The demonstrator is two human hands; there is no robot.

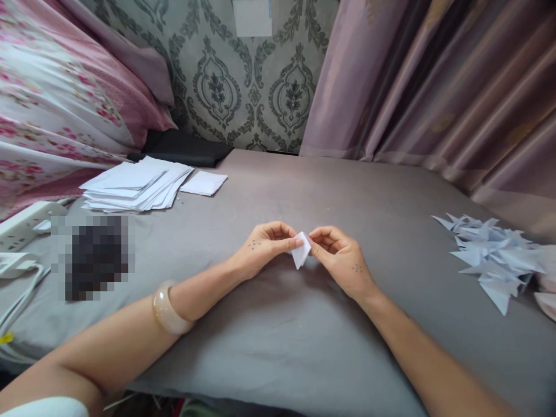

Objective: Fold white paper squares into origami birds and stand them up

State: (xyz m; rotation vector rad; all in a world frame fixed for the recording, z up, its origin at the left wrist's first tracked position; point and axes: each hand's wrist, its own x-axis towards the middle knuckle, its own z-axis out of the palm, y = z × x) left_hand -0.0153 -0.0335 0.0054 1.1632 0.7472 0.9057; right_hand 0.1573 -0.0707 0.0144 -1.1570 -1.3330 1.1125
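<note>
A small piece of folded white paper (300, 255), roughly kite-shaped with a point facing down, is held up between my two hands above the grey cloth. My left hand (270, 246) pinches its left side, thumb in front and the other fingers curled behind. At the paper's right edge, my right hand (341, 255) has thumb and fingers pinched together on it. Fingertips cover part of the paper's upper edges.
Several folded paper pieces with sharp points (499, 249) lie heaped at the right. Back left are a stack of white sheets (134, 185), a smaller stack (204, 182) and a black folded item (186, 149). A power strip (30, 226) and cables sit far left, beside a blurred dark patch.
</note>
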